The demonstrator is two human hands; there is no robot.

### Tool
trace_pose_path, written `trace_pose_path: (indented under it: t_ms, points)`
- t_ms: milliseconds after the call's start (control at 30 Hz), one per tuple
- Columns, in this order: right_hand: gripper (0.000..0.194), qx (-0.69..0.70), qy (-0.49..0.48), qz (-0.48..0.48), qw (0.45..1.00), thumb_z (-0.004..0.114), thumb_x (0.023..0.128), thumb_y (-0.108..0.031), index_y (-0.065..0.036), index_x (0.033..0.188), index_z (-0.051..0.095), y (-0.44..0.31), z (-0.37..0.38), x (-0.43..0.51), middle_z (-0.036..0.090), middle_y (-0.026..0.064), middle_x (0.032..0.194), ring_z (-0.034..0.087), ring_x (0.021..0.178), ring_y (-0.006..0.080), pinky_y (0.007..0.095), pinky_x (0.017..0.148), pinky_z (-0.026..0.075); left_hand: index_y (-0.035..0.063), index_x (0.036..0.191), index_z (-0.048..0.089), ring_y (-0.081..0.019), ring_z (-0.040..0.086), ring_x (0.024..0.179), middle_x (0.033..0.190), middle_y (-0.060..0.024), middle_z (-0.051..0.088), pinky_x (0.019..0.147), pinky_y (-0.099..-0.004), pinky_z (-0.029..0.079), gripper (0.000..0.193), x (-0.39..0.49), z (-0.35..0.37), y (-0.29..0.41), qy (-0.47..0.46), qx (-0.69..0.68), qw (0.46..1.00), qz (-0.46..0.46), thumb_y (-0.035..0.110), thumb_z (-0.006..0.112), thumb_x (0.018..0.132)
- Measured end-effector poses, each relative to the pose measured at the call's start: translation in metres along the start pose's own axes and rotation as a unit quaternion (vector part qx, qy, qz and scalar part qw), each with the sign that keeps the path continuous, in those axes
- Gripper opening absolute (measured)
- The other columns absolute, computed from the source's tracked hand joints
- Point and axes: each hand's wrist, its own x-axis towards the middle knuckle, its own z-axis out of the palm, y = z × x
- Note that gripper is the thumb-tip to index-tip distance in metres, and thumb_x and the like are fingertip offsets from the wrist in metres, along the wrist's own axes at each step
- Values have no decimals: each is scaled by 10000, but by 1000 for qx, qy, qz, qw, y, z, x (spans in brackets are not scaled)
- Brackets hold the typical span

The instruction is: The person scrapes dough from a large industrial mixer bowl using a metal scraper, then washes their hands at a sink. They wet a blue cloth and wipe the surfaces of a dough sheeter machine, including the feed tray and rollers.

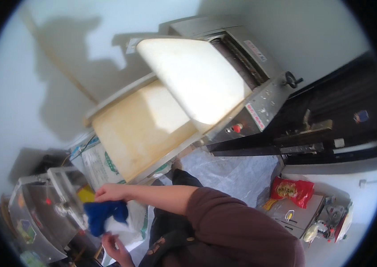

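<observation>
A blue cloth [101,215] hangs bunched from my right hand [111,192], whose fingers are closed on its upper edge. My left hand [116,247] is below it, fingertips at the cloth's lower edge; whether they grip it cannot be made out. Beside the hands stands a stainless-steel machine with a lidded tub [46,217], probably a dough mixer; its barred lid frame [68,197] is raised near the cloth. Something yellow [86,194] shows behind my right hand. White sacks with green print [100,163] lie beyond.
Ahead is a roller machine, probably a dough sheeter, with a cream bed [125,133], sloping white belt or chute [195,76], handwheel [291,80] and red button [237,128]. A dark door [335,110] is at right. A red bag [291,192] lies on a cabinet [305,210].
</observation>
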Motion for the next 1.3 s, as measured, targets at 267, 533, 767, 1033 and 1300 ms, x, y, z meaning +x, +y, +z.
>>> trace_pose_path:
  t_ms: [267, 533, 767, 1033, 1300]
  points:
    - [481, 476, 263, 121, 830, 537, 872, -448, -34, 1116, 575, 10, -96, -246, 633, 82, 1033, 612, 905, 215, 369, 849, 480, -10, 1080, 534, -156, 569, 801, 1037, -106, 541, 734, -263, 479, 293, 32, 32, 14, -83, -105, 987, 94, -71, 528, 793]
    - [414, 81, 578, -37, 811, 572, 869, -375, -27, 1092, 576, -67, -83, -372, 616, 115, 1047, 603, 925, 236, 361, 807, 479, 13, 994, 586, -142, 568, 722, 957, -108, 576, 672, -252, 475, 238, 41, 89, 83, -228, -64, 957, 170, -45, 575, 763]
    - [256, -230, 602, -98, 758, 609, 795, -171, -59, 1026, 603, -134, -110, -308, 580, 171, 1048, 555, 943, 344, 392, 802, 466, 12, 994, 579, -140, 568, 722, 966, -100, 572, 650, -249, 468, 228, 29, 130, 145, -224, -33, 956, 185, -47, 568, 774]
    - [379, -532, 560, -309, 555, 522, 674, 25, -55, 1027, 635, -114, -241, -355, 614, 76, 1105, 571, 865, 255, 335, 762, 489, 6, 1036, 559, -132, 595, 780, 968, -81, 555, 708, -248, 485, 255, 4, 192, 197, -181, -47, 977, 101, -53, 551, 788]
    - [352, -472, 607, -153, 621, 515, 692, 37, -3, 1027, 616, -121, -249, -360, 622, 111, 1061, 568, 862, 284, 351, 769, 485, -5, 1023, 554, -125, 592, 772, 959, -75, 559, 694, -239, 481, 225, -2, 222, 222, -199, -24, 979, 47, -55, 538, 804]
